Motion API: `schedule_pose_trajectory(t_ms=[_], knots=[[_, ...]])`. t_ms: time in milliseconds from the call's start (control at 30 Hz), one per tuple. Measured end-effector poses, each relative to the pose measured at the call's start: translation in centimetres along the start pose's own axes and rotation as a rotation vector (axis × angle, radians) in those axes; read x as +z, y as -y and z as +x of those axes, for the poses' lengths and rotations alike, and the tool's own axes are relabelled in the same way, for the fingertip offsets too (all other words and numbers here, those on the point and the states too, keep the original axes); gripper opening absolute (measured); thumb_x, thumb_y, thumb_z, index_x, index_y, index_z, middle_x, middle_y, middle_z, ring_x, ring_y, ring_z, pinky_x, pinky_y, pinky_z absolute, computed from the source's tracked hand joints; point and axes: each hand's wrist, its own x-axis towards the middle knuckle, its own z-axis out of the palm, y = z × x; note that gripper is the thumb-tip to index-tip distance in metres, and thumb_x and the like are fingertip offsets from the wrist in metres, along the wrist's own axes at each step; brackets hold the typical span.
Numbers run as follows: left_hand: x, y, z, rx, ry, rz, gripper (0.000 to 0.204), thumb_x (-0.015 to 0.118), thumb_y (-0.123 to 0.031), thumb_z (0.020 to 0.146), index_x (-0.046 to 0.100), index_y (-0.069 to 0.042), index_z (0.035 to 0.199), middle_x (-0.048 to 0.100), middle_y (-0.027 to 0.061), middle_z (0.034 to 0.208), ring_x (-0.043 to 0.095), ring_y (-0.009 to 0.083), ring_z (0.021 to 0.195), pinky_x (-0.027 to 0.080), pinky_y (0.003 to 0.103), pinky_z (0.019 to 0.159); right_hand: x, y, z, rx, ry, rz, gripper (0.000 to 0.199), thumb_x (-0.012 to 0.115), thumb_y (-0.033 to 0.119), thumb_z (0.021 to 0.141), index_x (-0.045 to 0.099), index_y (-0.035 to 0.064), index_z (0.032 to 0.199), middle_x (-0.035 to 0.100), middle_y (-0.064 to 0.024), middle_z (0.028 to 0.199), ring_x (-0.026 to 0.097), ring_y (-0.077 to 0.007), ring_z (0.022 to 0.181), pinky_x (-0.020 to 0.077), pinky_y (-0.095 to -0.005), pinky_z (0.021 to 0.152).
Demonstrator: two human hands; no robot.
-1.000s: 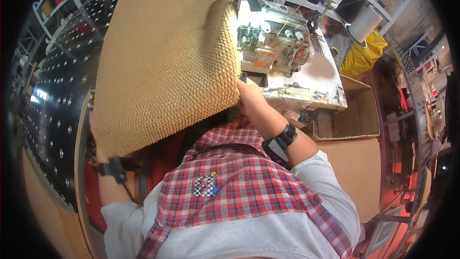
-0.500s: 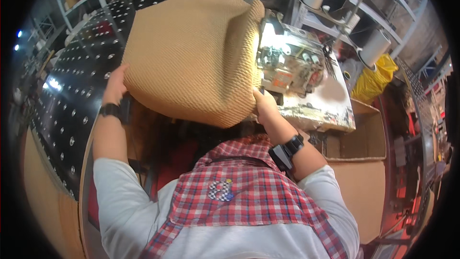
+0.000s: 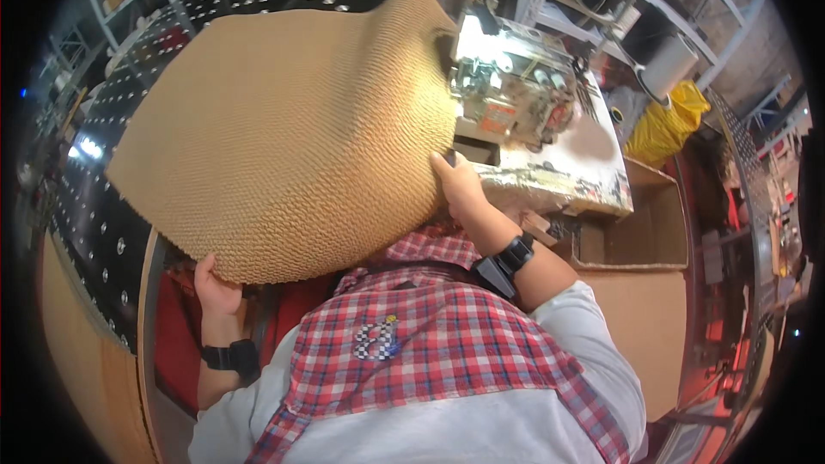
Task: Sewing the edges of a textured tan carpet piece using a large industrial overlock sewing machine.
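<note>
A large tan piece of textured, ribbed fabric (image 3: 275,137) spreads in front of me. It rises in a soft fold beside a lit overlock sewing machine (image 3: 516,94), and its right edge lies against the machine's needle area. My left hand (image 3: 217,290) grips the near edge of the fabric, thumb on top and the other fingers hidden underneath. At the right edge, just in front of the machine, my right hand (image 3: 460,182) pinches the fabric. A small dark thing shows at its fingertips, too small to name.
A black table with shiny studs (image 3: 90,206) extends left and behind. The machine stands on a white tabletop (image 3: 593,176). Right of it are an open cardboard box (image 3: 640,232), a yellow bag (image 3: 670,125) and thread cones (image 3: 670,64) on a rack.
My left hand has moved down and toward me along the fabric. The fabric has turned and spread out left and nearer, its fold shifting left. My right hand has stayed by the machine.
</note>
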Motion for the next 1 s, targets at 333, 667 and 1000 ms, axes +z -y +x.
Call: schedule_pose_trajectory(t_ms=[333, 667, 1000], knots=[[2.1, 0.2, 2.8, -0.103, 0.380, 0.087, 0.056, 0.055, -0.027, 0.072, 0.038, -0.002, 0.120, 0.045, 0.0132, 0.119, 0.043, 0.0296, 0.109, 0.036, 0.044, 0.090, -0.8, -0.8, -1.4, 0.139, 0.053, 0.151, 0.028, 0.051, 0.016, 0.084, 0.048, -0.0035, 0.104, 0.057, -0.0089, 0.093, 0.053, -0.0140, 0.081, 0.0415, -0.0277, 0.073], [7.1, 1.6, 6.8, 0.167, 0.477, 0.641, 0.048, 0.060, -0.016, 0.075, 0.043, 0.001, 0.117, 0.050, 0.0090, 0.112, 0.049, 0.0207, 0.100, 0.039, 0.033, 0.086, -0.7, -0.6, -1.0, 0.176, 0.044, 0.111, 0.030, 0.052, 0.018, 0.083, 0.049, -0.0046, 0.102, 0.058, -0.0100, 0.090, 0.053, -0.0139, 0.078, 0.0421, -0.0279, 0.072], [15.0, 1.1, 8.3, 0.442, 0.497, 1.215, 0.034, 0.058, -0.012, 0.078, 0.051, 0.002, 0.108, 0.054, 0.0103, 0.107, 0.050, 0.0190, 0.098, 0.038, 0.031, 0.085, -0.9, -1.2, 0.8, 0.133, 0.048, 0.045, 0.028, 0.051, 0.021, 0.084, 0.051, -0.0036, 0.099, 0.058, -0.0073, 0.085, 0.052, -0.0118, 0.074, 0.0416, -0.0270, 0.069]])
